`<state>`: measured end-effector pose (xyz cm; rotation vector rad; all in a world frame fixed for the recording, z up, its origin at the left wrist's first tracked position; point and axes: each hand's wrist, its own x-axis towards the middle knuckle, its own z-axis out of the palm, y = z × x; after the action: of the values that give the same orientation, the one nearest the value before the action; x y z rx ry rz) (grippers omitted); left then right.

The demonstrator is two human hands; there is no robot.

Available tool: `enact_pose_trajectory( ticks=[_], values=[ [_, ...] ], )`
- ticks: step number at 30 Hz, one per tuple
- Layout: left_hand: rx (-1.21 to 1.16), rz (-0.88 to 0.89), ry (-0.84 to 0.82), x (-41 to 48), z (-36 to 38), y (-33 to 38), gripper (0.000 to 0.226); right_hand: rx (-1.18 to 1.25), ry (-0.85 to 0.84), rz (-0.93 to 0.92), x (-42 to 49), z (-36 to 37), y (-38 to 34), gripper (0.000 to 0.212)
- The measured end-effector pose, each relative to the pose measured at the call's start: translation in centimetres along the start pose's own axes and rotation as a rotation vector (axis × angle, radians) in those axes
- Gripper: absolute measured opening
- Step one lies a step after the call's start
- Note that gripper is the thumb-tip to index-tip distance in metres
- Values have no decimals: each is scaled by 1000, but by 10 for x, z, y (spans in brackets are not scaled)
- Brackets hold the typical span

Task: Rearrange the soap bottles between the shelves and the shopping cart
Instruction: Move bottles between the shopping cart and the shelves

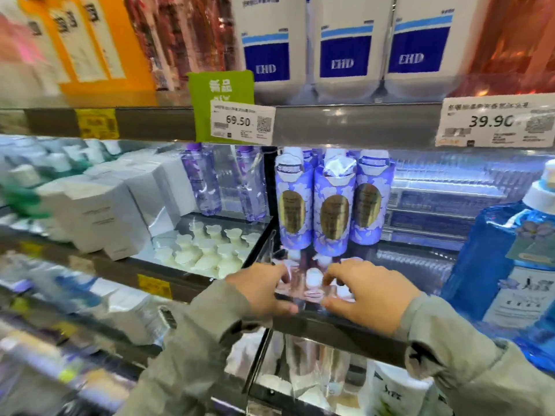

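Three purple floral soap bottles (333, 205) with gold oval labels stand upright at the back of a clear plastic tray (303, 285) on the middle shelf (330, 327). Both hands are at the tray's front wall. My left hand (261, 291) has its fingers curled over the wall's top and its thumb below. My right hand (366, 292) grips the same wall just to the right, fingers over it and thumb under. Neither hand touches a bottle. The tray's front part shows only reflections. No shopping cart is in view.
Left of the tray lie small white caps (207, 247), clear purple bottles (201, 178) and white boxes (99, 211). A big blue bottle (504, 259) stands at the right. White bottles with blue labels (344, 46) fill the upper shelf above price tags (240, 121).
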<state>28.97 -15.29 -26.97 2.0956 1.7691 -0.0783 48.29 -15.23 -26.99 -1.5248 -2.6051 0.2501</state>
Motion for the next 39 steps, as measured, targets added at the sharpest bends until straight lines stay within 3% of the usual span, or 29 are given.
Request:
enact_pose_trajectory(
  ticks=[2,4,12,20,34,39],
  values=[
    [43,-11,-155,-19,-3,-12,56,-12,-12,-52,3,3,-11,36],
    [41,-71,-199,-37,-4,-23,58,-8,-52,-99,6,5,-25,36],
    [-31,-169,-76,-101,-14,-90,58,-178,-378,-295,29,10,-99,50],
    [-89,-320,0,-176,-20,-205,59,-209,-476,-473,97,33,-227,52],
    [-212,-686,25,-305,-2,-407,60,-184,-527,-854,203,122,-479,47],
    [-313,-771,46,-331,7,-453,62,-54,-404,-972,231,147,-545,39]
  ],
)
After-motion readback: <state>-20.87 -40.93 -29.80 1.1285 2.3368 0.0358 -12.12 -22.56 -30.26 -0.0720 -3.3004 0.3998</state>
